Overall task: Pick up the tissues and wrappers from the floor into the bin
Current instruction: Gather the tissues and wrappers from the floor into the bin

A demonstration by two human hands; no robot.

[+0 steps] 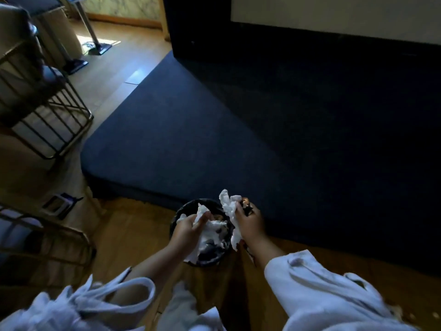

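Wood floor [133, 235], dark blue mat [214, 127]; left hand [188, 229], right hand [249, 222] grip tissues [229, 204] at bin [191, 204].

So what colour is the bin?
Black; the bin shows best in the head view, with white tissues inside.

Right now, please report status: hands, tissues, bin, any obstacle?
Left hand grips tissue over bin. Right hand grips second tissue and dark wrapper at bin rim. Nothing blocks the bin.

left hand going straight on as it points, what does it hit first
Likely the tissue pile in the bin: the left hand, gripping a tissue, points into its opening. Depth is unclear.
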